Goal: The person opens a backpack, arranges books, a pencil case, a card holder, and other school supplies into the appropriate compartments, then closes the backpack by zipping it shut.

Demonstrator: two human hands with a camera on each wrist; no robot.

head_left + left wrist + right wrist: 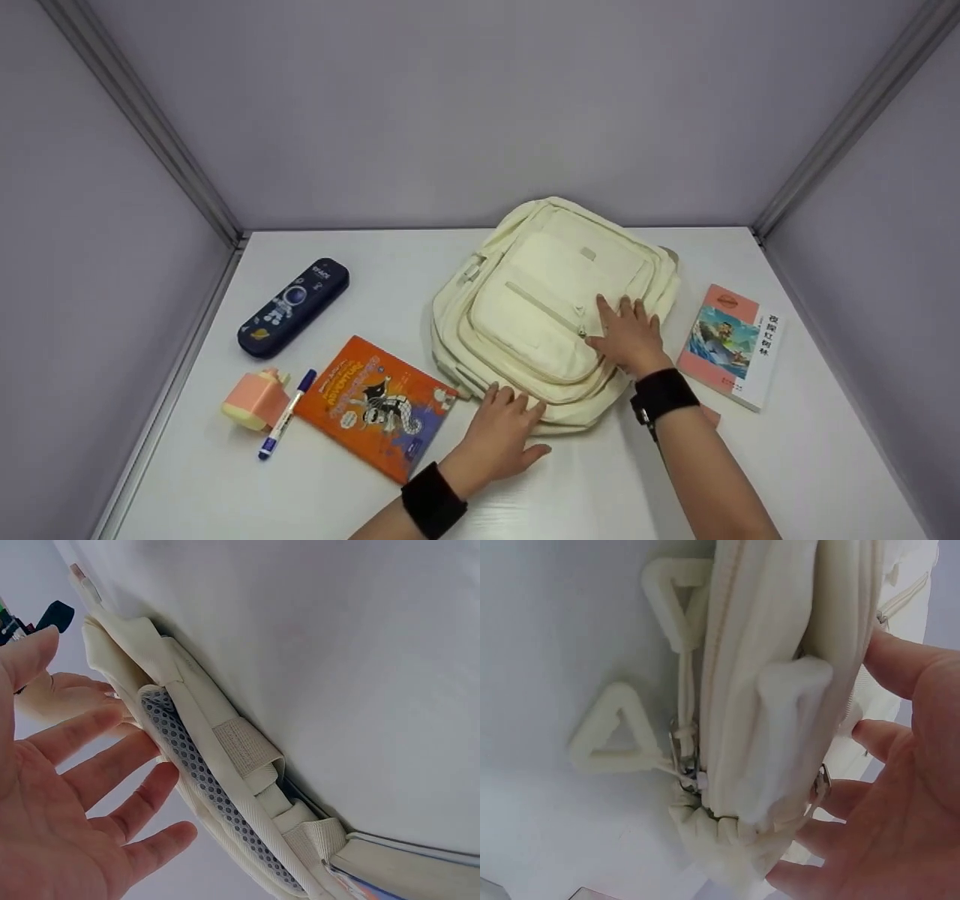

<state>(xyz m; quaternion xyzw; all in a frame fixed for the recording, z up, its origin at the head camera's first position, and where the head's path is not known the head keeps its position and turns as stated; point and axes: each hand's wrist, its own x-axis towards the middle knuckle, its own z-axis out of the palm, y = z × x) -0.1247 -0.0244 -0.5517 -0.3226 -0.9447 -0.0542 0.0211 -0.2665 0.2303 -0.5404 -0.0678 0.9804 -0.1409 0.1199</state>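
A cream backpack (555,300) lies tilted on the white table, front pocket facing up. My left hand (499,439) is at its near edge, fingers spread, fingertips at the fabric. In the left wrist view the left hand (82,795) shows its palm beside a shoulder strap (202,772) with grey mesh. My right hand (628,337) rests on the front pocket near its zipper, fingers extended. The right wrist view shows the right hand (900,787) along the bag's side, where triangular zipper pulls (619,757) hang. Neither hand grips anything.
Left of the bag lie an orange book (375,409), a blue marker (287,415), a pink and yellow sharpener-like object (255,401) and a navy astronaut pencil case (294,307). At right is a pink-and-white book (729,346); a pink item (710,415) is partly hidden by my right wrist.
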